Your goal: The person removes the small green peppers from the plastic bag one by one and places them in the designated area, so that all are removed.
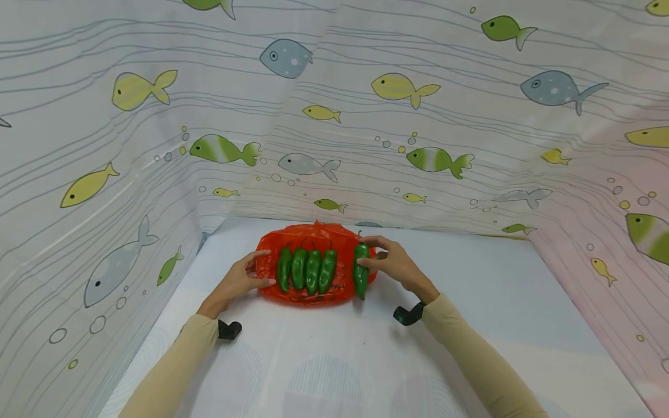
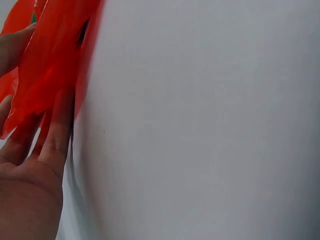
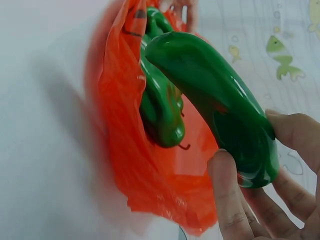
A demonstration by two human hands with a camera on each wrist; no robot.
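A shiny green chili pepper (image 1: 361,270) with a thin stem is held upright by my right hand (image 1: 392,264), pinched between thumb and fingers at the right side of a red plastic bag (image 1: 345,235). In the right wrist view, the held pepper (image 3: 220,100) is raised above the bag's edge. Several more green peppers (image 1: 313,273) lie side by side in the bag, stems pointing away from me. At the bag's left side my left hand (image 1: 241,278) grips the plastic. The left wrist view shows its fingers (image 2: 57,135) partly behind the red film (image 2: 55,65).
The bag lies on a white tabletop (image 1: 313,337) with pale printed shapes. A fish-patterned sheet (image 1: 360,133) rises behind and on both sides of the table. A dark band with a black piece (image 1: 230,330) is worn on each wrist.
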